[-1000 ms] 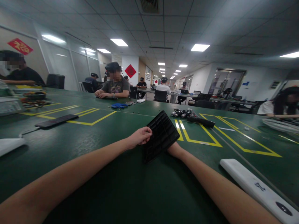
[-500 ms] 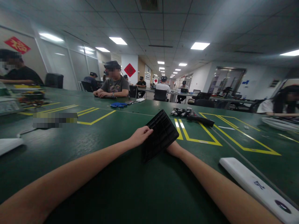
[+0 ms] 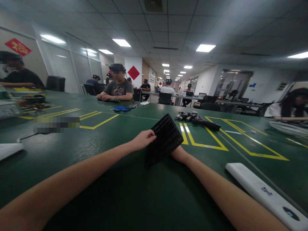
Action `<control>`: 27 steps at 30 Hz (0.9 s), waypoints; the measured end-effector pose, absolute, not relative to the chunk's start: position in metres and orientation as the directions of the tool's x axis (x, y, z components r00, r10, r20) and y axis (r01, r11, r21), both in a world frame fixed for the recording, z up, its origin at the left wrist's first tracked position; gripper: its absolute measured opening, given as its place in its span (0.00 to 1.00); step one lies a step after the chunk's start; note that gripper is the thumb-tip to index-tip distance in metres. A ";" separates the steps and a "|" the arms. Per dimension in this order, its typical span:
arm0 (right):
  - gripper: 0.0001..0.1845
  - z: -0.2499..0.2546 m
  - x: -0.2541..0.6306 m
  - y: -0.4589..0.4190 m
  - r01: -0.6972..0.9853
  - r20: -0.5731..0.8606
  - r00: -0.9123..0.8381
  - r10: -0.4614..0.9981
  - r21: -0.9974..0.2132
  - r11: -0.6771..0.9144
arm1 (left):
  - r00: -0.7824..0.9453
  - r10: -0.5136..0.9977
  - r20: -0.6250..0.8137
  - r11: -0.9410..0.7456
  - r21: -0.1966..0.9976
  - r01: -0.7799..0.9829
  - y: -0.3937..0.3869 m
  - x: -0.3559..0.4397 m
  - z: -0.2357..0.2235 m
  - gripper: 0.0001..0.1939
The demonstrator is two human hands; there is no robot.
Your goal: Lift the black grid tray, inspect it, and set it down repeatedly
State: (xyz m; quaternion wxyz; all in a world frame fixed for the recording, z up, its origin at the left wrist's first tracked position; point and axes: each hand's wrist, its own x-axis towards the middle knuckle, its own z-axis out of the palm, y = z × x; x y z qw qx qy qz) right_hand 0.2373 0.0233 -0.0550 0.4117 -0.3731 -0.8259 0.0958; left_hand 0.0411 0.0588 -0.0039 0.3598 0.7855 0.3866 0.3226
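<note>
A black tray (image 3: pixel 165 138) with a grid of compartments is held tilted above the green table, its divided side toward me. My left hand (image 3: pixel 145 139) is closed at the tray's left edge, thumb and fingers pinched together there. Behind the tray's lower right side is my right hand (image 3: pixel 179 153); its fingers are hidden by the tray, and it appears to support it from behind. I cannot make out anything small in the compartments.
The green table (image 3: pixel 108 199) bears yellow tape outlines (image 3: pixel 209 147). A white device (image 3: pixel 262 192) lies at right. Beyond the tray are a black cylindrical object (image 3: pixel 206 124) and a cluster of metallic parts (image 3: pixel 186 115). Blue gloves (image 3: pixel 122 108) lie farther off, near a seated person (image 3: pixel 117 85).
My left hand has shifted very slightly left along the tray's edge. The tray and my right hand stay almost the same.
</note>
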 end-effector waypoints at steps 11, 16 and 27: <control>0.21 -0.054 0.238 0.023 0.585 0.592 -0.407 0.696 -0.417 0.696 | 0.507 0.857 0.099 -0.294 0.900 0.323 0.067 0.039 -0.006 0.08; 0.21 -0.054 0.239 0.025 0.608 0.558 -0.444 0.701 -0.386 0.693 | 0.624 0.773 0.115 -0.434 0.813 0.389 0.070 0.034 -0.008 0.22; 0.29 -0.029 0.253 0.028 0.846 0.374 -0.327 0.868 -0.293 0.445 | 0.430 0.819 0.380 -0.566 0.411 0.715 0.082 0.014 0.015 0.17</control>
